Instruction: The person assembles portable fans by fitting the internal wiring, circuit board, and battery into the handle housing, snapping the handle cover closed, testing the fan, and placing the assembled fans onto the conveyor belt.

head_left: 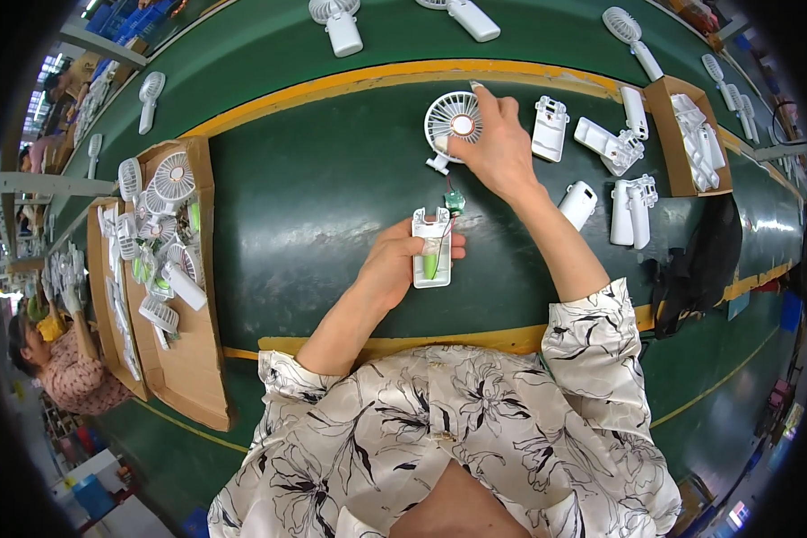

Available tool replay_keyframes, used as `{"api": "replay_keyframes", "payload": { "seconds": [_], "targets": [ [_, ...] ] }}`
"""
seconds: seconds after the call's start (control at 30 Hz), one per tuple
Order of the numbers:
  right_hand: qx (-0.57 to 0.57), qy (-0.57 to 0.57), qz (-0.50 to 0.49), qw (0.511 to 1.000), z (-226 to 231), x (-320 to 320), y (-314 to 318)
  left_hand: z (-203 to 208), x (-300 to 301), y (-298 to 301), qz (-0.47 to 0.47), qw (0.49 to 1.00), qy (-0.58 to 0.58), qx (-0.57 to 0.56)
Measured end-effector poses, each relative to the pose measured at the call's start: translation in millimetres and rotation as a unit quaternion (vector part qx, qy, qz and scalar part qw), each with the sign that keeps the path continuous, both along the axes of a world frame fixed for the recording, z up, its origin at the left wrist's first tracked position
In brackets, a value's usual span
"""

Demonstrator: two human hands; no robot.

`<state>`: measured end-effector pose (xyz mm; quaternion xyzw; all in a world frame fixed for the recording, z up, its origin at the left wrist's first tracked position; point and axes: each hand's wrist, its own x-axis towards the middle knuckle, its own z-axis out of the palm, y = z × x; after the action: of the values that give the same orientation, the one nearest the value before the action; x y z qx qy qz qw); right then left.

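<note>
My left hand (pixel 393 267) grips a white handle shell (pixel 432 274), its inside facing up. A green battery (pixel 431 258) lies in the shell, with the thumb over its upper end. Just above the shell, a small green circuit board (pixel 455 200) hangs on thin wires that run up toward a fan head. My right hand (pixel 496 143) has its fingers around the edge of this round white fan head (pixel 453 127), holding it above the worktop. To the right of that hand lie loose white handle shells (pixel 550 129), and a closed-looking one (pixel 578 205) is nearer to me.
At left, a cardboard box (pixel 210 341) holds several fan heads and handles. A smaller carton (pixel 659 112) with white shells stands at right, beside a dark cloth (pixel 710 260). Finished-looking fans (pixel 336 27) lie on the green belt beyond the yellow edge. A co-worker (pixel 67 359) sits at far left.
</note>
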<state>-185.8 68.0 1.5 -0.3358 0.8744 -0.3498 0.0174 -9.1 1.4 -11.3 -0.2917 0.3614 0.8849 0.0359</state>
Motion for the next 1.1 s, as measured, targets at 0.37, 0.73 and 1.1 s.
{"api": "replay_keyframes", "payload": {
  "seconds": [0.37, 0.73, 1.1],
  "targets": [
    [-0.284, -0.408, 0.089, 0.863, -14.4, 17.3, 31.1, 2.4, 5.3, -3.9, -0.013, 0.997, -0.038, -0.068],
    [-0.316, -0.427, 0.144, 0.835, -16.6, 19.0, 33.3, 8.3, 2.6, 3.8, -0.034, 0.983, 0.01, -0.178],
    [-0.245, 0.146, 0.151, 0.946, -15.3, 67.9, 51.1, 34.0, 10.0, -17.2, 0.062, 0.983, 0.165, -0.052]
  ]
}}
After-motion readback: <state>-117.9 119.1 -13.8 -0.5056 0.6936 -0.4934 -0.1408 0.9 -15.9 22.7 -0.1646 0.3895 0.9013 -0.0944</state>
